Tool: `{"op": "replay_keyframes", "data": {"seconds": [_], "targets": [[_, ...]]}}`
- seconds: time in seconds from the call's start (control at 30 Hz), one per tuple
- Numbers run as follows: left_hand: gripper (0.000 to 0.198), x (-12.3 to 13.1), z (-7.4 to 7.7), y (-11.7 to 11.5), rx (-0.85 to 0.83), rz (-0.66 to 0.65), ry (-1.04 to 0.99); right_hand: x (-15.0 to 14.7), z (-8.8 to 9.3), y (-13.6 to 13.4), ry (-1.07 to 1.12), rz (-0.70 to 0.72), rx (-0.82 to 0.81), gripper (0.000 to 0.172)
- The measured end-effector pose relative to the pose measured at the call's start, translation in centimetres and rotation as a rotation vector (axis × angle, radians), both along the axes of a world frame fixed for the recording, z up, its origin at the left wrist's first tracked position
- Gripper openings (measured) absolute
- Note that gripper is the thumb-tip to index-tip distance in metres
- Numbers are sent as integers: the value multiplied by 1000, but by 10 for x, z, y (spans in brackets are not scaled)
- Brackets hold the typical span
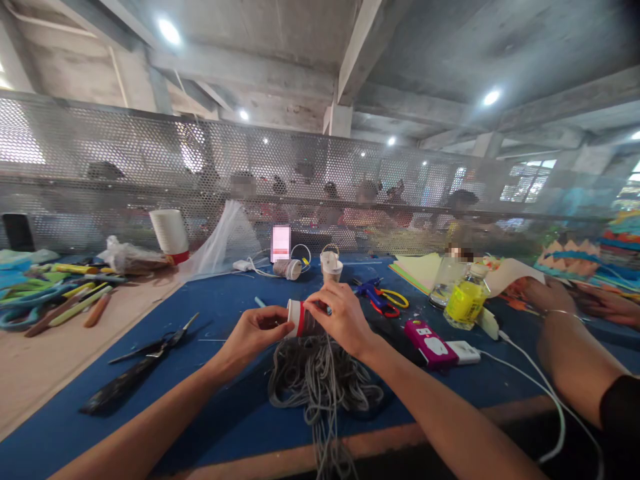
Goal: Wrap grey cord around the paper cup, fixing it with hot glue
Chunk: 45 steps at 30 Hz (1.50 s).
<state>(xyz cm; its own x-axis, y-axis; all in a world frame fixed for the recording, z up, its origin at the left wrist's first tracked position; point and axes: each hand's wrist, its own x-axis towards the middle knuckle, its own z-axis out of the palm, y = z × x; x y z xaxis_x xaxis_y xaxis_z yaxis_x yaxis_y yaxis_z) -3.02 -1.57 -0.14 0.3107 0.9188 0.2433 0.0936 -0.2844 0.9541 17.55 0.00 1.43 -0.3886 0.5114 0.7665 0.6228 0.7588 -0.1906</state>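
My left hand (pixel 265 327) is closed on a white paper cup (pixel 294 313) lying on its side, its rim end toward that hand. A red band circles the cup, and grey cord seems to cover the part beyond it. Across the cup's other end, my right hand (pixel 343 317) pinches at the cord, its fingertips near the red band and partly hiding the cup. From beneath the right hand a strand runs down to a loose heap of grey cord (pixel 325 377), which trails over the table's front edge. Two more cups stand behind: a wrapped one on its side (pixel 287 269) and an upright one (pixel 331 265).
Black-handled snips (pixel 145 363) lie left on the blue mat (pixel 200 380). To the right are scissors (pixel 393 300), a purple power bank (pixel 430 343) with a white cable, and a yellow bottle (pixel 467 300). A neighbour's arm (pixel 570 347) reaches in. A perforated screen (pixel 300 173) stands behind.
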Motion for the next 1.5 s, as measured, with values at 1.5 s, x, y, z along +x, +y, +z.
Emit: {"op": "replay_keyframes", "data": {"seconds": [1.5], "targets": [[15,1,2,-2,-12,-52,-7,2,-3,3,5,-17,-99,8]]}}
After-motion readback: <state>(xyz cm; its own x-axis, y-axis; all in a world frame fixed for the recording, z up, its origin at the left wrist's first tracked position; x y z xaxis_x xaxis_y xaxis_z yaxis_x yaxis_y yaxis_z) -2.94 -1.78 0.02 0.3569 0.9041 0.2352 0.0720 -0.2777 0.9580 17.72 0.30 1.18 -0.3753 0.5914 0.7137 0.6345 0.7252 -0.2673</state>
